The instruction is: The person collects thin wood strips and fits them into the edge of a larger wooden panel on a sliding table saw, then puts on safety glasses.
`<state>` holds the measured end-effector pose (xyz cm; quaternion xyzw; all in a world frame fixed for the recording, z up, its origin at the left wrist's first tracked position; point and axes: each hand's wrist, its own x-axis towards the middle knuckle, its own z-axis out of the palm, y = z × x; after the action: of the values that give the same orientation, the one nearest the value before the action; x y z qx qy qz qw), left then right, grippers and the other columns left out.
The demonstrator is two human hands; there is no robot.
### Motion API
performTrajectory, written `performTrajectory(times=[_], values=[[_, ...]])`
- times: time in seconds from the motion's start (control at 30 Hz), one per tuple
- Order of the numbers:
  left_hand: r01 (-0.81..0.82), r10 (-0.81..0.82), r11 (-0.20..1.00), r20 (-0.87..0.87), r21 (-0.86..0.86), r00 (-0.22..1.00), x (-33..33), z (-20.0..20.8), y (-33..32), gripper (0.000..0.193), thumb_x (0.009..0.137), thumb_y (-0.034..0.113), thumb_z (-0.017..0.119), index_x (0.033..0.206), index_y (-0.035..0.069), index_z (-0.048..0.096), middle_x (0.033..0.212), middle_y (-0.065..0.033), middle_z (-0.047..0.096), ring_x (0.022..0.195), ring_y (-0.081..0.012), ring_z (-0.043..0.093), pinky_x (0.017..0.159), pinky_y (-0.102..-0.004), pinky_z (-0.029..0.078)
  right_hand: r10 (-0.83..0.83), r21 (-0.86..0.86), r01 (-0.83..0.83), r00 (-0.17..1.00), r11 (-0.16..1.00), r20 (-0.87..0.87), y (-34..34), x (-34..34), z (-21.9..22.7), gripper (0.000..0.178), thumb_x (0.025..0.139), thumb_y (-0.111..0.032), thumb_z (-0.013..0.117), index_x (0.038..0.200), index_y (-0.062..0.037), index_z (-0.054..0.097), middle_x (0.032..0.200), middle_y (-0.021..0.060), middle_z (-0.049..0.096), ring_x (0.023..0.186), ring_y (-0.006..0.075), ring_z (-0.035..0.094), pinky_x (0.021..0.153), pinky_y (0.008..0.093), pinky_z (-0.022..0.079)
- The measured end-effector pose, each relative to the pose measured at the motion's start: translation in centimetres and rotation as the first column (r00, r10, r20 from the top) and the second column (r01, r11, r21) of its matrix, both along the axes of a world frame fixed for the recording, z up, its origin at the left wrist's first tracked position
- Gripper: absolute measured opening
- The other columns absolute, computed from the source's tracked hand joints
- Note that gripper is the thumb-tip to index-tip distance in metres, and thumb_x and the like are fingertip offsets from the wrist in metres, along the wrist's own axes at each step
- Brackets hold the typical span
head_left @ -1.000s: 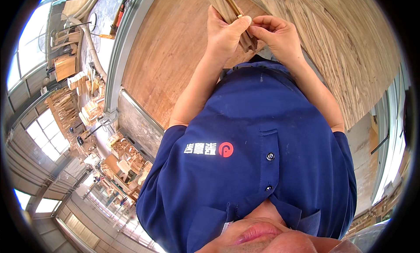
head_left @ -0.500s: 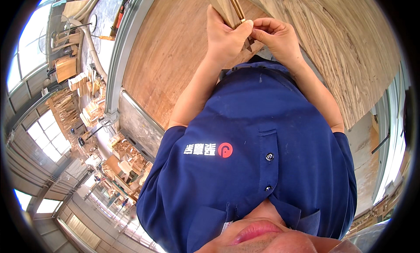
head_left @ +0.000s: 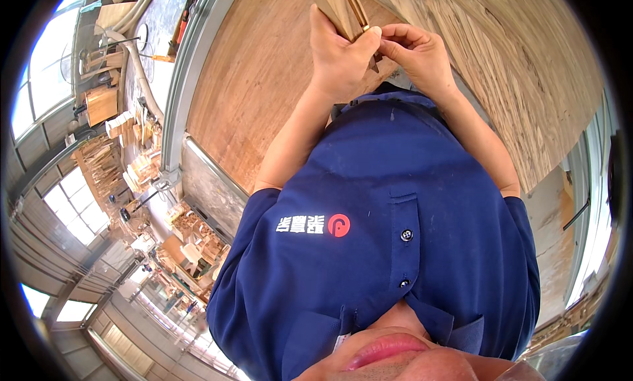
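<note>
Navy-blue shirt (head_left: 461, 183) with red-and-white emblem (head_left: 339, 225); brown wooden piece (head_left: 331, 5); tan board (head_left: 521, 84) patterned with darker streaked grain.

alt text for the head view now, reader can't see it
A left hand holds a narrow wooden piece with a brass-coloured strip alongside; the right hand has its fingers bunched by the left thumb. Behind them are a reddish-brown wooden surface and a streaky-grained wooden panel.

Only clear marking: chest of the navy shirt (head_left: 356, 163). Short row of white characters (head_left: 300, 224), upside down in this view, with a red round emblem (head_left: 338, 225) with a pale figure inside, just right of the row. Shirt button (head_left: 407, 235) has pale marks, too small to read.
</note>
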<state>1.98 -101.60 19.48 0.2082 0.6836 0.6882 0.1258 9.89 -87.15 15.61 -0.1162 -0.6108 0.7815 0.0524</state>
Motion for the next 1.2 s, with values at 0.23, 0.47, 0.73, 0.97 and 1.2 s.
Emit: performTrajectory(times=[0.23,0.47,0.73,0.97,1.2], values=[[-0.063,-0.144,0.925,0.501,0.373,0.853,-1.1,0.1,-0.6,0.033,0.090,-0.001,0.066,0.117,0.005,0.047,0.096,-0.0085,0.062,0.080,-0.0192,0.066,0.068,-0.0362,0.060,-0.050,-0.109,0.052,0.998,0.993,0.023,-0.2,0.6,0.5,0.021,0.096,-0.009,0.072,0.112,0.0037,0.072,0.098,0.0065,0.076,0.091,0.0116,0.071,0.083,0.0258,0.057],[-0.212,-0.293,0.840,0.748,0.499,0.595,-1.9,-1.2,-1.4,0.024,0.095,0.006,0.062,0.114,0.003,0.048,0.099,-0.0125,0.059,0.085,-0.0230,0.063,0.075,-0.0397,0.059,-0.037,-0.236,0.026,0.998,0.971,-0.042,-0.5,0.8,1.3,0.020,0.097,-0.007,0.069,0.114,0.0044,0.071,0.101,0.0082,0.076,0.092,0.0129,0.071,0.085,0.0271,0.057],[-0.304,-0.436,0.743,0.776,0.597,0.456,-1.9,-1.3,-1.1,0.018,0.095,0.009,0.062,0.104,-0.003,0.052,0.094,-0.0138,0.059,0.081,-0.0234,0.063,0.076,-0.0371,0.059,-0.043,-0.164,0.034,0.998,0.986,-0.051,-0.9,0.3,2.0,0.021,0.098,-0.006,0.068,0.115,0.0045,0.071,0.106,0.0080,0.076,0.099,0.0119,0.070,0.091,0.0255,0.055],[-0.400,-0.489,0.675,0.782,0.619,0.386,-2.8,-3.1,-1.3,0.014,0.093,0.010,0.063,0.095,-0.001,0.056,0.090,-0.0141,0.060,0.077,-0.0236,0.065,0.072,-0.0374,0.060,-0.024,-0.176,0.003,0.993,0.984,-0.117,-1.6,0.0,2.7,0.024,0.097,-0.006,0.070,0.119,0.0053,0.069,0.114,0.0091,0.075,0.105,0.0120,0.069,0.095,0.0263,0.055],[-0.413,-0.472,0.679,0.792,0.606,0.386,-2.8,-3.0,-1.4,0.014,0.094,0.011,0.062,0.095,-0.001,0.056,0.089,-0.0142,0.061,0.077,-0.0242,0.065,0.071,-0.0371,0.060,0.003,-0.144,-0.025,0.988,0.989,-0.152,-1.7,-0.4,2.1,0.026,0.095,-0.008,0.073,0.118,0.0045,0.069,0.109,0.0072,0.074,0.101,0.0113,0.069,0.093,0.0262,0.055]])
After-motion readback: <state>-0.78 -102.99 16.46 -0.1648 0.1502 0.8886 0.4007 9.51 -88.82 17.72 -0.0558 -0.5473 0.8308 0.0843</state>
